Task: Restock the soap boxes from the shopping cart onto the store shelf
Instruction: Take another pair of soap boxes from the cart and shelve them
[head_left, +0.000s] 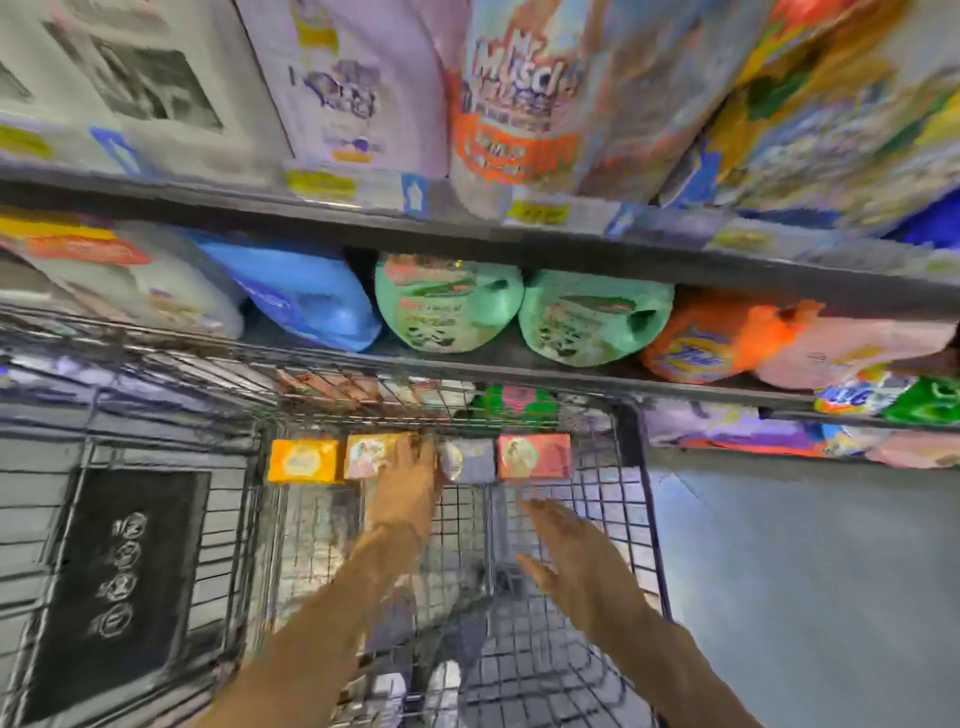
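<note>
Meanwhile, four soap boxes line the far end of the shopping cart. Left hand reaches among them, fingers over the second box; whether it grips is unclear through blur. Right hand hovers spread and empty nearer the cart's right wall. Store shelf stands just beyond.

The scene is evenly and fairly brightly lit, with no hard shadows; only the recess under the shelf edge is dark. The whole picture is soft and smeared, with blocky, paint-like artefacts, so printed labels above that shelf edge are barely legible. Wide-angle distortion bends the shelf edge and makes products above it lean inward. Below it, the cart wires blur, and both forearms show motion smear.
</note>
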